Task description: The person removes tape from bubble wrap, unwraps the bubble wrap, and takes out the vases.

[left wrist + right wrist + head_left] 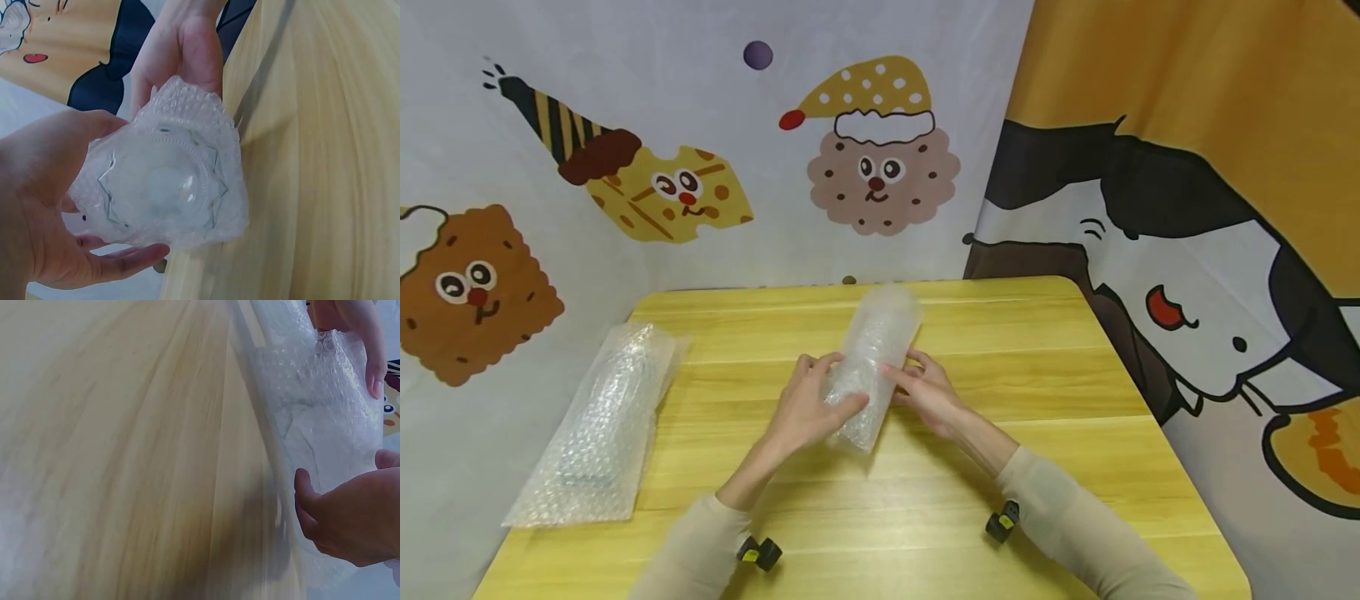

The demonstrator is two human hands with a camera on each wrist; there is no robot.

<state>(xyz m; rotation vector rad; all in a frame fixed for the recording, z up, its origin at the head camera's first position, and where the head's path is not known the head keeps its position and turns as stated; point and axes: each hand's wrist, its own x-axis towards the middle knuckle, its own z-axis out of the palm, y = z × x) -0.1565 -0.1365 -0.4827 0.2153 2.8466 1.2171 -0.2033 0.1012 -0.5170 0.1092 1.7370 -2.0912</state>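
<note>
Over the middle of the table, a clear glass vessel [165, 181] is wrapped in bubble wrap [874, 350]. Its round base and a dark zigzag line show through the plastic in the left wrist view. My left hand [811, 404] grips the near left side of the wrapped glass, thumb on top. From the right, my right hand [932, 396] holds the opposite side, its thumb over the wrap and its fingers partly hidden behind it. The far end of the wrap extends beyond both hands as a looser sleeve.
A second bubble-wrapped item [598, 433] lies at the left edge of the yellow wood-grain table [1037, 517]. Printed cloth [700, 50] with cartoon figures hangs behind the table and along its sides. A small black wrist camera [1002, 522] is strapped at each sleeve.
</note>
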